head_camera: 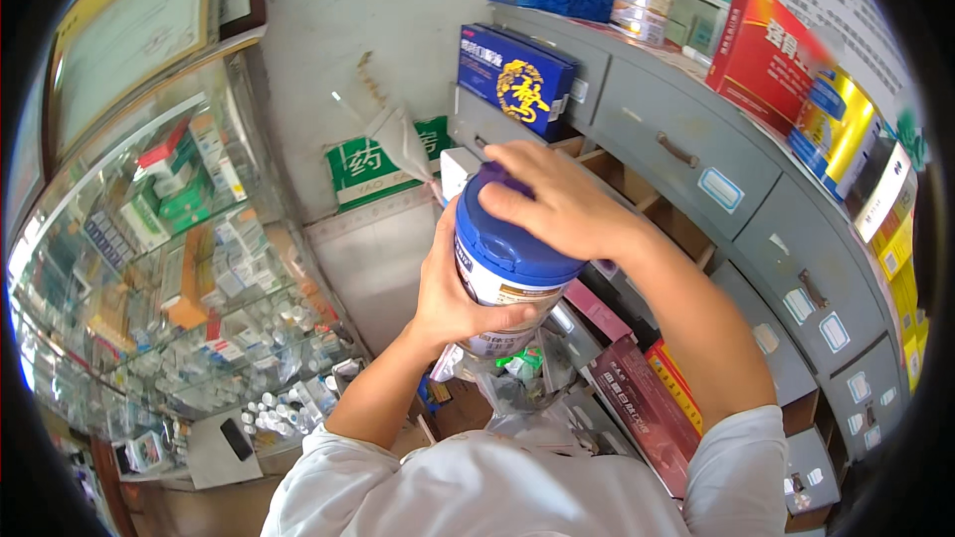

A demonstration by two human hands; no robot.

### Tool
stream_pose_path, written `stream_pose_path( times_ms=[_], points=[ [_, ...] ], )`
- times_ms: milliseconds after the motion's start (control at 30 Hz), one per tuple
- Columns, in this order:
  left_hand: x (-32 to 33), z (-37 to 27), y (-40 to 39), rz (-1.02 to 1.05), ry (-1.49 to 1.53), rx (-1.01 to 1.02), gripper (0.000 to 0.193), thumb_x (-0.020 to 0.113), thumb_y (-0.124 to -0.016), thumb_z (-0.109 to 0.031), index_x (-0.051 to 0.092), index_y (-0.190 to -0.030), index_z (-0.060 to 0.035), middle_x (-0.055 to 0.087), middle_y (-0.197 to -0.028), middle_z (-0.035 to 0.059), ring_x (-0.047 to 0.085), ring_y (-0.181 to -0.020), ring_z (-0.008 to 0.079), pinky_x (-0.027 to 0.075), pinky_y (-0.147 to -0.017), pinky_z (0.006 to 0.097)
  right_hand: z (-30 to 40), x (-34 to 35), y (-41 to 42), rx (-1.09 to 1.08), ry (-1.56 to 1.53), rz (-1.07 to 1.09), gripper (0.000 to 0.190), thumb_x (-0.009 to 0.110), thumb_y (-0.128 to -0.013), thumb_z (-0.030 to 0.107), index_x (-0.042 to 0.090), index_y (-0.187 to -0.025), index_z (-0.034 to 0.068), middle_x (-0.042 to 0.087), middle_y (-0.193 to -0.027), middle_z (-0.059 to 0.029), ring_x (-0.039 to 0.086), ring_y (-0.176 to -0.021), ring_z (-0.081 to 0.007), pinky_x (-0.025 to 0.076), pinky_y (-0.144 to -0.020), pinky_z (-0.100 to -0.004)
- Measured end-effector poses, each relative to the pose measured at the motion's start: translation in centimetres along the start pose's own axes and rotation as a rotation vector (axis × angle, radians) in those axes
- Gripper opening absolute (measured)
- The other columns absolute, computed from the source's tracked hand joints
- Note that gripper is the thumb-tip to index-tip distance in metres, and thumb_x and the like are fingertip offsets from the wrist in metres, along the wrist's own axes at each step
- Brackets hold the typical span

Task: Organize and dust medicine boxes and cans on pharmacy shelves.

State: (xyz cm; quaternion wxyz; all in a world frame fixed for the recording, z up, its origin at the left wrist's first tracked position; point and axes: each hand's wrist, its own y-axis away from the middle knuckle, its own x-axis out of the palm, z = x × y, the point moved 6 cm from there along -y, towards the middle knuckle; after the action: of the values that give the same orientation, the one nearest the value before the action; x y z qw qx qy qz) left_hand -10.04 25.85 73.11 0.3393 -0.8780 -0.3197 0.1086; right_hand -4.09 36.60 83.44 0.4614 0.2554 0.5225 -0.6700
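A tin can with a blue plastic lid (515, 253) is held up in front of my chest, tilted. My left hand (448, 294) wraps round its printed white side, with the thumb across the front. On top lies my right hand (552, 201), fingers spread over the lid and pressing a crumpled dark purple piece (509, 180), which looks like cloth, against it. Much of that piece is hidden under the palm. Below the can are clear plastic bags (530, 388), one with something green inside.
Grey drawer cabinets (671, 119) curve along the right, some drawers pulled out. On their top stand a red box (768, 60), a gold tin (835, 130) and another can (645, 0). A blue box (515, 78) sits lower. At left is a glass display case (179, 253) full of medicine boxes.
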Motion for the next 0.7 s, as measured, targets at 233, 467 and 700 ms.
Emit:
stream_pose_path(
  times_ms=[233,467,700],
  points=[
    [-4.0,1.8,3.8,0.035,0.004,-0.151,0.109,0.091,-0.05,-0.023,0.031,-0.139,0.0005,0.051,-0.127,0.016,0.053,-0.116,0.025,0.042,-0.1,0.0384,7.2,3.7,1.8,-0.445,-0.221,0.266,0.043,0.066,-0.084,0.018,0.058,-0.124,0.007,0.05,-0.132,-0.0155,0.044,-0.126,-0.032,0.034,-0.105,-0.0417],
    [-4.8,-0.6,4.7,-0.055,-0.03,-0.029,0.115,0.091,-0.048,-0.022,0.028,-0.141,0.0018,0.052,-0.129,0.0162,0.051,-0.119,0.0257,0.038,-0.104,0.0397,-0.4,3.9,1.1,-0.079,-0.463,0.284,0.038,0.054,-0.094,0.02,0.055,-0.127,0.003,0.054,-0.13,-0.0129,0.05,-0.121,-0.0226,0.036,-0.104,-0.0345],
    [-4.1,0.4,5.9,0.045,-0.062,-0.09,0.107,0.092,-0.049,-0.025,0.035,-0.136,0.0019,0.051,-0.125,0.0145,0.052,-0.117,0.0265,0.042,-0.1,0.0387,9.6,6.7,0.4,-0.587,-0.202,0.233,0.03,0.062,-0.087,0.025,0.063,-0.11,0.006,0.06,-0.114,-0.0121,0.056,-0.109,-0.0306,0.042,-0.095,-0.0402]
  ],
)
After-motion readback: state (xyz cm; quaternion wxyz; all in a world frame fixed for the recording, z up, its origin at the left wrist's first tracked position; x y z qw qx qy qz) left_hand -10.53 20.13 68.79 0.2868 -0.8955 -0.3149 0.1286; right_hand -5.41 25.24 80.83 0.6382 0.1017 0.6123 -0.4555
